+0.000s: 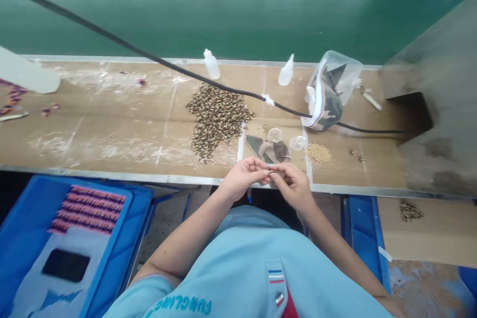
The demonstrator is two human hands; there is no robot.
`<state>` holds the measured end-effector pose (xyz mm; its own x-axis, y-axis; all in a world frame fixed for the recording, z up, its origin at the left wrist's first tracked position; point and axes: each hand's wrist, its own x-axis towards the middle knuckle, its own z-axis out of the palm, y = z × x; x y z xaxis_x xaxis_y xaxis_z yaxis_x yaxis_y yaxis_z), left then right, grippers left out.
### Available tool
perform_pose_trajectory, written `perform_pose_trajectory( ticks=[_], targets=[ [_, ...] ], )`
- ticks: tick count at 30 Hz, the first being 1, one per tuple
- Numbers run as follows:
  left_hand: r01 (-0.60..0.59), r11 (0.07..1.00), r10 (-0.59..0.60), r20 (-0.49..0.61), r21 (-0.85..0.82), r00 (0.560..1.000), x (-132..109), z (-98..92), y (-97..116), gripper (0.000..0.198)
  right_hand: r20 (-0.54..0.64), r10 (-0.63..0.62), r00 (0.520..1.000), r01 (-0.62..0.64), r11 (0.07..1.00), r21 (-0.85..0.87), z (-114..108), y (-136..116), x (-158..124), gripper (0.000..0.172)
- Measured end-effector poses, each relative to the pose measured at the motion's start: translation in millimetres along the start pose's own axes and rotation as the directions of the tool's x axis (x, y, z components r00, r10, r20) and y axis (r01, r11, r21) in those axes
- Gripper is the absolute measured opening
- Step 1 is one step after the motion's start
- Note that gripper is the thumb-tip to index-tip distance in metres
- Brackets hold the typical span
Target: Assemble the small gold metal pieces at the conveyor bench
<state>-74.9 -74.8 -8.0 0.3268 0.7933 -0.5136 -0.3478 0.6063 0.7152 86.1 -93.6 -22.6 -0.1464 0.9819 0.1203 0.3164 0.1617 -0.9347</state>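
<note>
My left hand (244,178) and my right hand (294,186) meet at the table's front edge, fingertips pinched together around something tiny and partly reddish. The fingers cover most of it, so its kind does not show. Just beyond them lie camouflage fabric scraps (281,151). Two small clear round dishes, one (275,135) behind the scraps and another (297,143) to their right, stand close by. A little pile of beige pieces (319,153) is right of the dishes. To the left spreads a large heap of small dark-and-cream patterned pieces (219,117).
Two white squeeze bottles (212,65) (286,70) stand at the back. A clear container (348,72) holds camouflage fabric (328,104). A black cable (149,55) crosses above the table. At lower left, a blue tray (126,208) carries pink-purple rows (91,208) and a black phone-like slab (66,265).
</note>
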Motion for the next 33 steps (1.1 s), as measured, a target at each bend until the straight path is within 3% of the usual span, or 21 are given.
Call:
perform_pose_trajectory(
  ticks=[6, 9, 11, 13, 17, 19, 21, 23, 25, 27, 33],
  targets=[
    [-0.042, 0.998, 0.042, 0.0, 0.044, 0.999, -1.6, 1.6, 0.0, 0.038, -0.044, -0.059, 0.997, 0.059, 0.998, -0.004, 5.1, -4.4, 0.6, 0.013],
    [-0.03, 0.998, 0.03, 0.006, 0.053, 1.0, -2.2, 4.7, 0.2, 0.04, -0.043, -0.057, 0.997, 0.055, 0.997, -0.054, -6.0, -3.7, -0.1, 0.013],
    [-0.031, 0.998, 0.032, -0.027, 0.056, 0.999, -4.5, 8.4, -2.8, 0.04, -0.083, -0.077, 0.994, 0.061, 0.982, -0.178, -23.0, -2.9, -1.1, 0.014],
    [-0.033, 0.997, 0.036, -0.047, 0.065, 0.998, -5.5, 11.1, -8.6, 0.038, -0.209, -0.12, 0.971, 0.046, 0.944, -0.327, -46.5, 2.1, 0.7, 0.016],
    [-0.113, 0.981, 0.116, -0.01, 0.16, 0.993, -0.1, 5.1, -17.3, 0.026, -0.467, -0.065, 0.882, -0.221, 0.819, -0.53, -94.2, 25.7, 14.7, 0.032],
    [-0.236, 0.899, 0.272, -0.047, 0.368, 0.961, 1.4, -4.4, -13.8, 0.013, -0.526, -0.022, 0.85, -0.334, 0.749, -0.572, -110.9, 34.2, 18.9, 0.034],
    [-0.318, 0.712, 0.484, -0.11, 0.626, 0.868, 0.7, -17.8, -3.6, 0.001, -0.512, -0.002, 0.859, -0.358, 0.712, -0.603, -121.5, 36.4, 18.1, 0.029],
    [-0.278, 0.521, 0.659, -0.174, 0.807, 0.731, 0.2, -33.6, 10.6, 0.006, -0.506, -0.007, 0.862, -0.364, 0.686, -0.63, -125.9, 34.6, 15.3, 0.026],
    [-0.179, 0.431, 0.733, -0.228, 0.884, 0.641, 1.5, -48.4, 25.1, 0.009, -0.519, -0.026, 0.854, -0.37, 0.671, -0.642, -125.3, 32.2, 13.8, 0.025],
    [-0.105, 0.385, 0.75, -0.244, 0.917, 0.615, 4.6, -58.2, 36.1, 0.009, -0.539, -0.064, 0.84, -0.364, 0.67, -0.647, -121.5, 30.7, 14.6, 0.026],
    [-0.034, 0.308, 0.707, -0.205, 0.951, 0.677, 13.3, -55.9, 44.2, 0.009, -0.518, -0.234, 0.823, -0.229, 0.699, -0.678, -99.2, 16.9, 21.2, 0.029]
  ],
)
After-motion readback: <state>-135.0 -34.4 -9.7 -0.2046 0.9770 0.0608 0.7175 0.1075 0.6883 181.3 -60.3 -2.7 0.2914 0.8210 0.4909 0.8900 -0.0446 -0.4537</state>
